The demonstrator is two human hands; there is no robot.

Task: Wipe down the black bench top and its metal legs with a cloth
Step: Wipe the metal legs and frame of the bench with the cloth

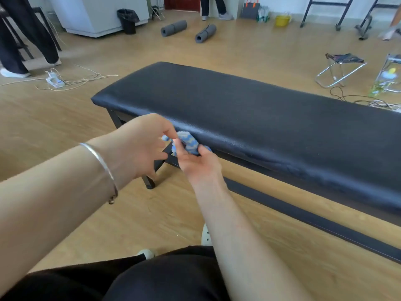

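Two legs in wide dark trousers (pixel 26 40) stand on the wooden floor at the far left, and near them lies a white power strip (pixel 54 80) with pale cords around it. Closer to the camera, the left hand (pixel 141 144), with a thin silver bangle (pixel 102 164) on the wrist, reaches to the near edge of the counter. Its thumb and forefinger pinch one end of a small fluffy cloth with blue and pale stripes (pixel 188 142); the other fingers (pixel 160 157) hang spread and hold nothing. The picture is a little blurred there.

The cloth is crumpled into a ball and sits just in front of the near side edge of the long counter with a black padded leather-like top (pixel 260 118), close to its left end. I cannot tell if the cloth touches the edge. The right hand (pixel 197 164) lies palm up under the cloth, with its fingers curled round it from below.

The black top has a fine grain, shines softly along the near edge and shows wrinkles at the seam further right. Under the left end stands a dark metal leg (pixel 149 181), and a dark low rail (pixel 303 216) runs to the right near the floor. Beyond the counter, on the right, stands a small folding stool with a chrome frame (pixel 342 68).
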